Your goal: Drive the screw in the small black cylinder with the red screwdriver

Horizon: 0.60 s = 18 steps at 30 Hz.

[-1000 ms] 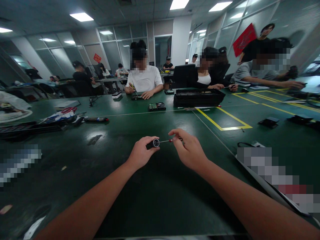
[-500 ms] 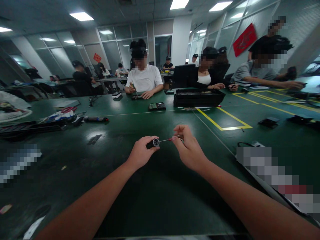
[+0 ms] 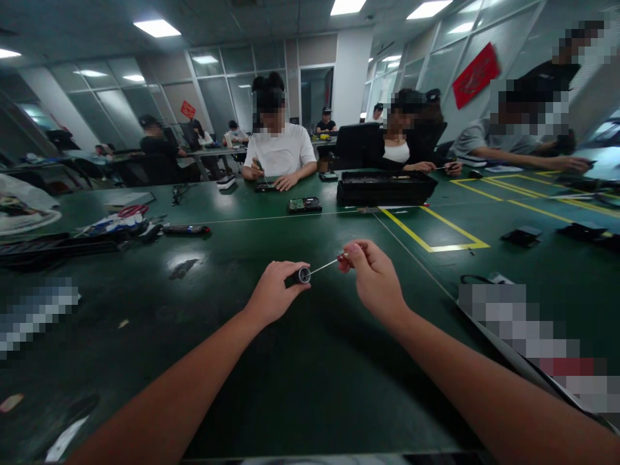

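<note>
1. Screwdriver [image 3: 323, 266] with a red handle sits in our right hand [image 3: 378, 278], pinched between thumb and fingers; our left hand [image 3: 271, 294] wraps a dark cylinder [image 3: 292, 279]. Both things are held above the green table [image 3: 310, 394], between the hands.
2. Slip: we judge the shaft could skid off the cylinder's round end if we press at a slant. Whether the tip is seated, we cannot tell.
3. Roll: the cylinder could twist in our left hand if that hold slackens under turning.
4. Pointing: the shaft aims leftward and slightly lower in our view, at the round end.
5. Axes: the screwdriver's runs between our hands; the cylinder's seems to lead back leftward, partly hidden, its rim facing rightward and towards us.
</note>
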Available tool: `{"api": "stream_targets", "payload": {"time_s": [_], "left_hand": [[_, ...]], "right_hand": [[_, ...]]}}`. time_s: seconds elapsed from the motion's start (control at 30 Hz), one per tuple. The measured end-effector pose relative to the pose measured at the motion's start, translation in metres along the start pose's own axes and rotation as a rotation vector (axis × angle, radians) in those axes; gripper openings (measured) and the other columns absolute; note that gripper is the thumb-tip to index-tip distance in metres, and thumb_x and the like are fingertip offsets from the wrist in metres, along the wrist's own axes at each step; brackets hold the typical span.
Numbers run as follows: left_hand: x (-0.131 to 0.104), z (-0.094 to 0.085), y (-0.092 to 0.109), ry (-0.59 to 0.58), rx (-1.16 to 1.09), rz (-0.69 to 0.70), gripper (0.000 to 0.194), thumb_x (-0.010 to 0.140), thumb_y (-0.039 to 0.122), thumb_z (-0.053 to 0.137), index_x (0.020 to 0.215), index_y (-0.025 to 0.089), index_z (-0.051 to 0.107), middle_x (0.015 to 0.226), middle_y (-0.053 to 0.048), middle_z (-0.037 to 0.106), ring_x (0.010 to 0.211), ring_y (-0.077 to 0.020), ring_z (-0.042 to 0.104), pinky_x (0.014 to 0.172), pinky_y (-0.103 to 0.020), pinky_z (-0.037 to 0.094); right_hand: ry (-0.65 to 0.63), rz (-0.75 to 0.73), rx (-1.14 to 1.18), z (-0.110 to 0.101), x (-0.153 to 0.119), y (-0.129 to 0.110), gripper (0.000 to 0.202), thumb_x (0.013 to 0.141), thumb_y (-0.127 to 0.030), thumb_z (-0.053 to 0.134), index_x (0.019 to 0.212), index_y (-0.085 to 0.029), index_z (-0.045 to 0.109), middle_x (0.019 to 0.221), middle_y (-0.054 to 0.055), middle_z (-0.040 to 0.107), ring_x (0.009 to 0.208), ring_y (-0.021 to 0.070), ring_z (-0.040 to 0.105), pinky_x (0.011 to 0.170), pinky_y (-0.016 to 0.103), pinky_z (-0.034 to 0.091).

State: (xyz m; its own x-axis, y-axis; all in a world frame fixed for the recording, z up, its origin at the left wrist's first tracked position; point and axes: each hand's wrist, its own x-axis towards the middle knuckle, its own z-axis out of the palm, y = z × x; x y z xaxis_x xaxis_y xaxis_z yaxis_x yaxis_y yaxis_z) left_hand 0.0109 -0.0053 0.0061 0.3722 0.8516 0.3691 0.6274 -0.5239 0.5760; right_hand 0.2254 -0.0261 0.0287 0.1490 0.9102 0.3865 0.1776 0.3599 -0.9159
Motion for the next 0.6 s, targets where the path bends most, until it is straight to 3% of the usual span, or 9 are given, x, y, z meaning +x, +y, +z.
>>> {"api": "stream_targets", "payload": {"time_s": [0.37,0.6], "left_hand": [[-0.0006,-0.0001,0.0051,-0.012,-0.001,-0.026,0.037,0.086,0.028,0.074,0.122,0.028,0.068,0.111,-0.003,0.073,0.103,-0.025,0.062,0.09,-0.041,0.046],[-0.0012,-0.0002,0.0064,-0.005,-0.008,-0.054,0.037,0.085,0.028,0.074,0.122,0.028,0.068,0.109,-0.003,0.073,0.1,-0.0251,0.062,0.089,-0.041,0.046]], "right_hand": [[-0.039,-0.054,-0.077,0.0026,-0.0044,-0.0036,0.028,0.097,-0.046,0.053,0.095,-0.02,0.063,0.081,0.005,0.072,0.074,0.0196,0.069,0.071,0.036,0.054],[0.036,-0.044,-0.182,-0.0008,-0.005,-0.007,0.033,0.09,-0.051,0.063,0.085,-0.019,0.067,0.072,0.004,0.073,0.067,0.0189,0.069,0.063,0.032,0.051]]}}
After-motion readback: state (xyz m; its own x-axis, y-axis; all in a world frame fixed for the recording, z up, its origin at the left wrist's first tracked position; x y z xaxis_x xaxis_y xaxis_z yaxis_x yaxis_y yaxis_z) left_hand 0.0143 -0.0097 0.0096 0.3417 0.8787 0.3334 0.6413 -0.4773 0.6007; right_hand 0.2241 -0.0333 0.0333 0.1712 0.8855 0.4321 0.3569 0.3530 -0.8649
